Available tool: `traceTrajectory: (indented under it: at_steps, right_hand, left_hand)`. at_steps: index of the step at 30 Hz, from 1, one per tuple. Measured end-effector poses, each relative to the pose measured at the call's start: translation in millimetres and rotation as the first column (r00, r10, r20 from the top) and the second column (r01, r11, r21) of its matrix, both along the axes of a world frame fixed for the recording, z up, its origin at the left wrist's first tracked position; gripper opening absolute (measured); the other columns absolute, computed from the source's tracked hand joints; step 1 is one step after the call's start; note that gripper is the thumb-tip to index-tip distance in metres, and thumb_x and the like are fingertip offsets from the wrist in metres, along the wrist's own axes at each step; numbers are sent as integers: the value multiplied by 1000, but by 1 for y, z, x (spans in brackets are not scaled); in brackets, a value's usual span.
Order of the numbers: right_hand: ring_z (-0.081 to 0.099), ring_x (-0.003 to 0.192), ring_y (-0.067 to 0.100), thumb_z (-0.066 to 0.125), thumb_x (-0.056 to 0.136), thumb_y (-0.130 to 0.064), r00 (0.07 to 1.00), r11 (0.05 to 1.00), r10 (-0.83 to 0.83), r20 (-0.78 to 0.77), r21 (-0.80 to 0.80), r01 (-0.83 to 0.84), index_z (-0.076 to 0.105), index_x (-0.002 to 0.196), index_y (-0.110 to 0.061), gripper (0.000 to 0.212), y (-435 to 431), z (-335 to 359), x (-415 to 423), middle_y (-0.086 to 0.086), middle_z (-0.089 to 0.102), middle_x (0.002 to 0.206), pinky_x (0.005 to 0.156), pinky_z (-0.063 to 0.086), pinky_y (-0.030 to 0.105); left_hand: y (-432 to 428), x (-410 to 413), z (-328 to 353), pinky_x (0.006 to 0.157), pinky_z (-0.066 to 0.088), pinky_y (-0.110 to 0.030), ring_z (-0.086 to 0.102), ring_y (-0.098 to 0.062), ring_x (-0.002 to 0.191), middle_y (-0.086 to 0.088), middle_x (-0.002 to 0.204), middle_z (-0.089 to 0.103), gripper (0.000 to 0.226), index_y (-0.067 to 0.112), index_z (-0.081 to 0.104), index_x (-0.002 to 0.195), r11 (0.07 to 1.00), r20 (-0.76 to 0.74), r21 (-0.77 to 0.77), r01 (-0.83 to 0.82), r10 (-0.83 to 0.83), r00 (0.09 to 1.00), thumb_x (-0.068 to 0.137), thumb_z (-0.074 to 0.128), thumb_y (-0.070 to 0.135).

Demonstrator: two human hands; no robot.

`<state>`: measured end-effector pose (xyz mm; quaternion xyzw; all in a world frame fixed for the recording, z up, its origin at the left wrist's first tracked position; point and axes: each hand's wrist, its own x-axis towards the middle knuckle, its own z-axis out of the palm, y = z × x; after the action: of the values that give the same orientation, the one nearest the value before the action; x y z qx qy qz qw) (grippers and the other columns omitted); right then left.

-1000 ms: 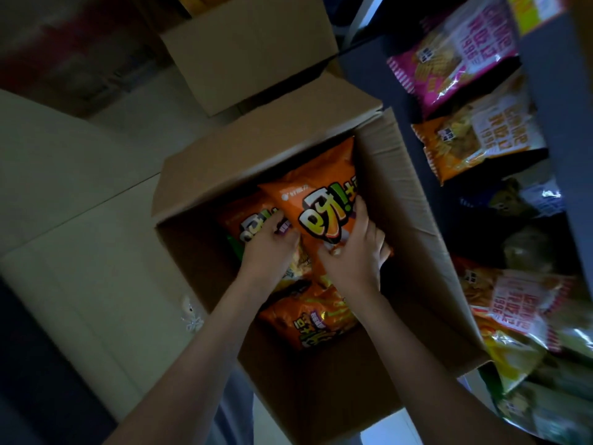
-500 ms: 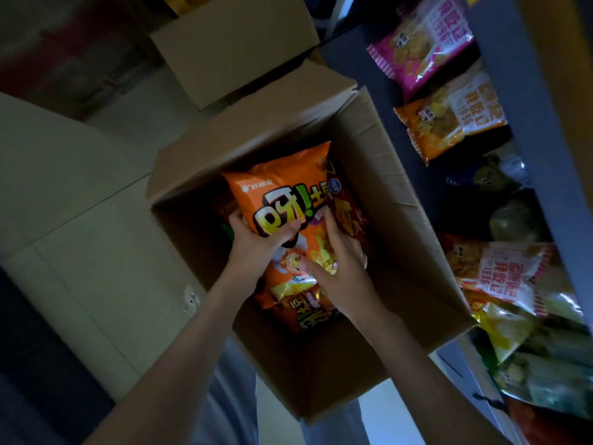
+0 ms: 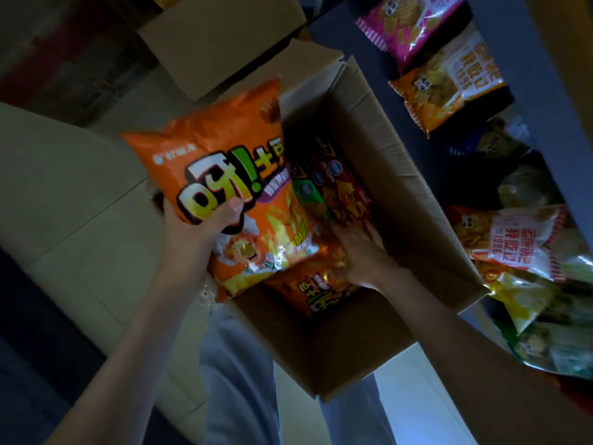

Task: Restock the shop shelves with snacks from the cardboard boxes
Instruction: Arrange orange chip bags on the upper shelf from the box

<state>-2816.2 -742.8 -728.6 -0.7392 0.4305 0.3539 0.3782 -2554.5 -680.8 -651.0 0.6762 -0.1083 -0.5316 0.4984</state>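
Observation:
My left hand (image 3: 199, 226) grips a large orange snack bag (image 3: 224, 168) by its left edge, thumb on the front, and holds it above the left rim of the open cardboard box (image 3: 401, 175). Inside the box my right hand (image 3: 359, 252) lies with fingers spread on more snack bags: a dark red bag (image 3: 343, 191) and, below it, another orange bag (image 3: 314, 293). Whether the right hand's fingers curl round a bag is hidden.
Dark shop shelves (image 3: 526, 91) stand at the right with a pink bag (image 3: 407, 24), an orange-and-white bag (image 3: 449, 88) and several more bags lower down. A second cardboard box (image 3: 218, 43) sits beyond the open one. Pale floor tiles (image 3: 64, 194) lie to the left.
The orange bag has come up out of the box and moved left in my left hand. My right hand let it go and went down onto the bags inside the box.

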Motion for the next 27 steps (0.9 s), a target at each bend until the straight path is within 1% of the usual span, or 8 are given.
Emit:
traceTrajectory:
  at_steps: [3, 7, 11, 13, 16, 20, 23, 27]
  right_hand:
    - [-8, 149, 16, 65, 82, -54, 935, 935, 354, -24, -14, -354, -5, 154, -21, 106, 11, -18, 12, 2, 3, 163, 112, -21, 47]
    - [-8, 149, 21, 76, 72, -51, 890, 896, 444, -105, 21, -444, -8, 153, -21, 120, 17, -33, 27, 5, 4, 162, 114, -18, 54]
    - [6, 147, 31, 80, 71, -42, 837, 854, 518, -177, 51, -518, -13, 152, -25, 124, 21, -35, 29, 9, 4, 160, 118, -2, 53]
    - [14, 144, 32, 79, 74, -36, 817, 834, 542, -197, 6, -552, -6, 153, -25, 116, 22, -31, 25, 9, 12, 159, 117, 6, 49]
    - [26, 139, 30, 72, 80, -31, 818, 820, 542, -194, -90, -565, 15, 151, -20, 92, 29, -25, 18, 8, 34, 149, 117, 9, 44]
    - [35, 132, 29, 73, 78, -30, 916, 890, 387, -111, -217, -402, 27, 145, -16, 83, 26, 14, 14, 11, 44, 140, 115, 11, 43]
    - [40, 130, 27, 74, 76, -41, 992, 949, 124, 3, -293, -118, 27, 145, -18, 87, 15, 79, 8, 8, 46, 137, 115, 15, 41]
    - [49, 120, 31, 78, 70, -49, 934, 888, -313, 175, -293, 353, 36, 137, -15, 86, -11, 199, 2, 10, 51, 128, 97, 36, 38]
  left_hand:
    - [-7, 17, 9, 79, 57, -49, 65, -38, 96, -30, 112, 63, 87, -4, 50, 128, 996, 113, -89, 31, -20, 993, 65, 84, 46]
    - [-12, 35, 12, 76, 56, -32, 71, -13, 83, 7, 87, 74, 32, 9, 56, 116, 985, 218, -165, 57, -20, 976, 87, 66, 17]
    - [-13, 40, 14, 64, 55, -26, 69, -12, 65, 7, 72, 72, 45, -11, 43, 124, 974, 237, -196, 114, -66, 969, 89, 59, 12]
    - [-11, 39, 13, 63, 55, -25, 70, -10, 69, 8, 75, 73, 40, -5, 46, 122, 976, 210, -196, 92, -50, 976, 90, 61, 13]
    - [-10, 36, 26, 82, 55, -31, 69, -13, 97, 12, 96, 74, 44, 18, 52, 119, 980, 211, -195, 49, -7, 977, 82, 73, 28]
    - [-14, 38, 63, 90, 54, -40, 66, -19, 107, 5, 108, 72, 45, 16, 51, 126, 977, 203, -208, 48, -5, 979, 85, 68, 24]
    - [-21, 41, 119, 97, 49, -49, 59, -27, 120, -7, 131, 61, 70, 10, 43, 139, 972, 166, -236, 8, 32, 986, 79, 74, 31]
    - [-44, 43, 204, 99, 48, -49, 56, -28, 123, -12, 136, 56, 76, 8, 41, 139, 964, 160, -267, 12, 32, 987, 76, 76, 34]
